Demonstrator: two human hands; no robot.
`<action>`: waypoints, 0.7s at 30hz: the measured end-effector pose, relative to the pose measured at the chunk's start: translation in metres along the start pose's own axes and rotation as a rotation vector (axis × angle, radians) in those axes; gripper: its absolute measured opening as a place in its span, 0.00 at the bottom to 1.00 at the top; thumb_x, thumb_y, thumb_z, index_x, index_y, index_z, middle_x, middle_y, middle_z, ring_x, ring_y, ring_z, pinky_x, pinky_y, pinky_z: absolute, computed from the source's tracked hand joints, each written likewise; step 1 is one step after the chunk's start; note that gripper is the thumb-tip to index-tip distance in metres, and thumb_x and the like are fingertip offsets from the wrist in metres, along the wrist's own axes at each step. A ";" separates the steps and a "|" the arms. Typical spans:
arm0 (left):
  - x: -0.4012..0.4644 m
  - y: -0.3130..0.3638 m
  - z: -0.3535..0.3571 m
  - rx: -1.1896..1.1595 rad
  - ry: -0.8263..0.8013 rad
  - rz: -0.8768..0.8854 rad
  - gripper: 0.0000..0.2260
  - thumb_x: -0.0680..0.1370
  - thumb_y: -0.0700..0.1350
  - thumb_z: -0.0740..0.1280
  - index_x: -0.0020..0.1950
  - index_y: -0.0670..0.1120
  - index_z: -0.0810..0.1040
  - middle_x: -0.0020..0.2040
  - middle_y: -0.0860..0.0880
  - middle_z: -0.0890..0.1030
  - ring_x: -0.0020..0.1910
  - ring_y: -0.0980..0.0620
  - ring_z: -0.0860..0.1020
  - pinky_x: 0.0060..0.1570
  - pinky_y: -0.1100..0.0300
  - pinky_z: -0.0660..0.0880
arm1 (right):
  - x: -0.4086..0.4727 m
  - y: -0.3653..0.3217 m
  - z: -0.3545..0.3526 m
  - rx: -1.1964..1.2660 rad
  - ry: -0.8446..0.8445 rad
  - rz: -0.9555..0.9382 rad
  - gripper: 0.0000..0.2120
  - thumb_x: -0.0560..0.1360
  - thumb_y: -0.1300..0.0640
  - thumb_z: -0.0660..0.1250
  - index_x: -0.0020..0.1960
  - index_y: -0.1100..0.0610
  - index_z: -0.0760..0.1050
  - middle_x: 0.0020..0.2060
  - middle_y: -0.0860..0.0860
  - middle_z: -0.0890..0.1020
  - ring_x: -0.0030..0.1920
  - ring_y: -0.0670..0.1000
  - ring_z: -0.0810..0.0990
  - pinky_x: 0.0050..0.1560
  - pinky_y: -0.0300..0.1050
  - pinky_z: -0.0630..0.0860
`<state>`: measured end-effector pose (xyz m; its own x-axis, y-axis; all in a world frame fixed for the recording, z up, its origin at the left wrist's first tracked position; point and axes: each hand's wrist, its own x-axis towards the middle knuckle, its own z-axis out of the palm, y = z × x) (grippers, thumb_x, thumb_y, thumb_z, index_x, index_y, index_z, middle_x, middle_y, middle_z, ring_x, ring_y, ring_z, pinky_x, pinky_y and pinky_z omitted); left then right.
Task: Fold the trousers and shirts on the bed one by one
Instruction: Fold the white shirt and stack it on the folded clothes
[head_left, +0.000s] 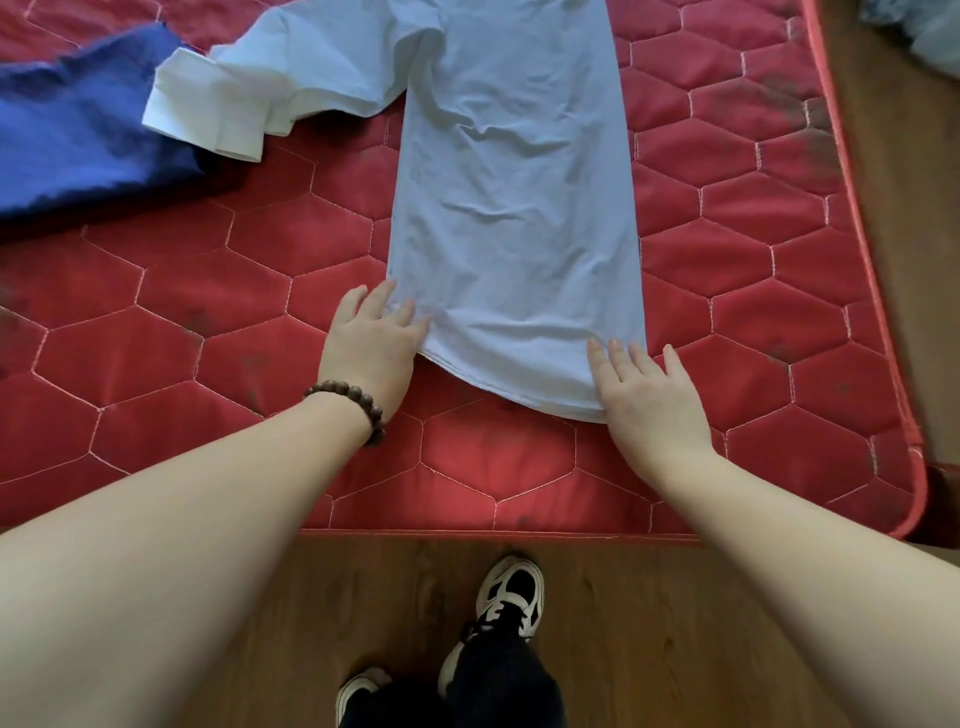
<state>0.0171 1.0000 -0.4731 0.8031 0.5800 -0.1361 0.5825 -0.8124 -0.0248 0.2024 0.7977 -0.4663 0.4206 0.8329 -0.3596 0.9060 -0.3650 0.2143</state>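
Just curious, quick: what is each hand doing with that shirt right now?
Left hand: open, straight fingers resting on the near left corner of the pale blue cotton shirt.
Right hand: open, fingers flat on its near right hem.

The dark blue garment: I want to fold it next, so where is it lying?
In the head view, the dark blue garment lies at the far left of the red mattress, partly under the light blue shirt's white cuff.

home bedroom | red quilted mattress (519, 483); wood-plank floor (649, 623); clothes laid out
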 end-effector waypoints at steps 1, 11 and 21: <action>-0.001 -0.002 0.003 0.012 -0.031 0.019 0.20 0.81 0.38 0.53 0.72 0.49 0.67 0.74 0.48 0.67 0.76 0.46 0.55 0.72 0.51 0.46 | 0.001 0.001 0.000 0.012 0.003 -0.002 0.27 0.81 0.63 0.47 0.78 0.58 0.44 0.76 0.58 0.58 0.75 0.57 0.59 0.73 0.55 0.57; -0.041 0.005 0.010 -0.071 -0.122 0.072 0.23 0.81 0.34 0.50 0.77 0.45 0.57 0.77 0.47 0.59 0.77 0.49 0.53 0.73 0.58 0.46 | -0.037 -0.011 0.002 0.051 -0.095 -0.004 0.32 0.79 0.44 0.52 0.78 0.48 0.41 0.78 0.56 0.50 0.77 0.58 0.48 0.73 0.64 0.46; -0.084 0.015 0.011 -0.018 -0.160 0.124 0.24 0.81 0.35 0.47 0.78 0.46 0.53 0.78 0.47 0.57 0.77 0.49 0.53 0.74 0.54 0.47 | -0.076 -0.021 0.015 -0.026 -0.081 -0.042 0.30 0.74 0.65 0.35 0.77 0.62 0.35 0.78 0.56 0.46 0.78 0.55 0.44 0.74 0.64 0.42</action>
<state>-0.0430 0.9384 -0.4729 0.8397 0.4572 -0.2931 0.4833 -0.8752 0.0192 0.1522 0.7357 -0.4565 0.3858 0.8104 -0.4409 0.9218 -0.3188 0.2206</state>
